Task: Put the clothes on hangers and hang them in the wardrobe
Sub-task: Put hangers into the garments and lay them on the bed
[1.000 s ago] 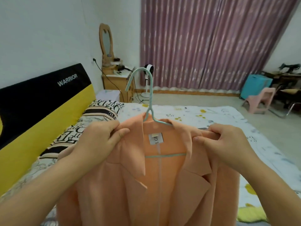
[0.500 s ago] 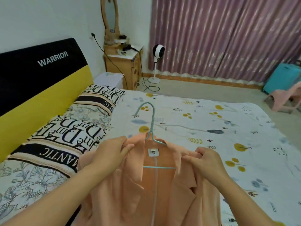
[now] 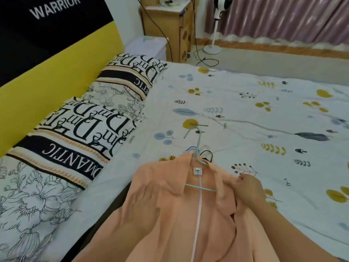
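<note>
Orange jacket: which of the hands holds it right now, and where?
The right hand pinches the orange jacket at its right shoulder by the collar, over the green hanger. The left hand is not visible.

jacket (image 3: 170, 214) on hanger (image 3: 198, 157), on bed (image 3: 245, 114) | pillows (image 3: 85, 129) left | hangers (image 3: 190, 149) perhaps behind collar

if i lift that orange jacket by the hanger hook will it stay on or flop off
The orange jacket looks soft and floppy: it creases and drapes over the bed. It will probably stay on, since the pale green hanger sits inside the collar with its bar showing across the opening. The smooth hanger could let a shoulder slip; the right hand is at that shoulder.
</note>
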